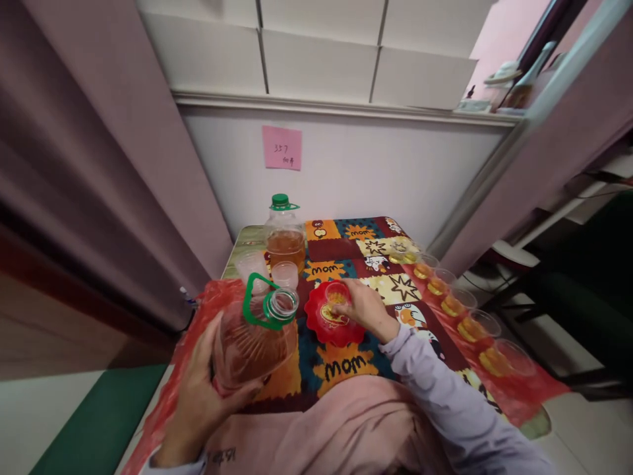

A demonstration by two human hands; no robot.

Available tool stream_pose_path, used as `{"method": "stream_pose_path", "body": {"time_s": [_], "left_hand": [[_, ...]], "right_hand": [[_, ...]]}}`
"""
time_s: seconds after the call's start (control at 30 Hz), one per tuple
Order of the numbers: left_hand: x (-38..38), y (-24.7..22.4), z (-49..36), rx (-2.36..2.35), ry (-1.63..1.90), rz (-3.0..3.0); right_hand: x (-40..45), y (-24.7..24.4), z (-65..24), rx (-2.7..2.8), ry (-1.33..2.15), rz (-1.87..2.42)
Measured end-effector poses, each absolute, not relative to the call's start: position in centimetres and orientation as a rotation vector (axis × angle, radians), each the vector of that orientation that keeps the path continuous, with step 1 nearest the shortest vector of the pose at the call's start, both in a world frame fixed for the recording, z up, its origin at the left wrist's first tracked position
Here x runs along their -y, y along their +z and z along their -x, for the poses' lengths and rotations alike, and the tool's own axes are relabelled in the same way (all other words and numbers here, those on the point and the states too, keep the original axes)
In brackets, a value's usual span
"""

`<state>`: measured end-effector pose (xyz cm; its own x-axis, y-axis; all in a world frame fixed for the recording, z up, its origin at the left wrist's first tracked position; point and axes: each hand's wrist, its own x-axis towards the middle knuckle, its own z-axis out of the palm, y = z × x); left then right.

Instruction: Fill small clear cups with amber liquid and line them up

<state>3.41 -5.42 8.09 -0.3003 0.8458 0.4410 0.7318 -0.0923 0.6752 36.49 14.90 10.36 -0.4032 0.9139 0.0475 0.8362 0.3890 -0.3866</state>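
My left hand (pixel 210 376) is wrapped around a large clear plastic jug (pixel 254 349) with a green carrying handle and an uncapped mouth. The jug stands tilted a little to the right. Over the table, my right hand (pixel 363 307) has its fingers closed at a small clear plastic cup (pixel 337 291) with yellowish contents. That cup is in a red scalloped bowl (pixel 341 336); whether its base touches the bowl is hard to see. Part of the cup is hidden by my fingers.
Behind stands a second jug (pixel 285 244) of amber liquid with a green cap, beside stacked clear cups (pixel 284 274). Several cups of yellow liquid (pixel 452 305) line the right edge on red plastic sheeting (pixel 527 396). A patterned cloth (pixel 326 247) covers the table; a wall rises behind it.
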Motion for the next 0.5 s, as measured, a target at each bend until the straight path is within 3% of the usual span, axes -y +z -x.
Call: {"method": "stream_pose_path", "body": {"time_s": [0.5], "left_hand": [[5.1, 8.8, -3.6, -2.012, 1.371, -1.718]], "right_hand": [[-15.1, 11.8, -34.6, 2.554, 0.273, 1.615]]}}
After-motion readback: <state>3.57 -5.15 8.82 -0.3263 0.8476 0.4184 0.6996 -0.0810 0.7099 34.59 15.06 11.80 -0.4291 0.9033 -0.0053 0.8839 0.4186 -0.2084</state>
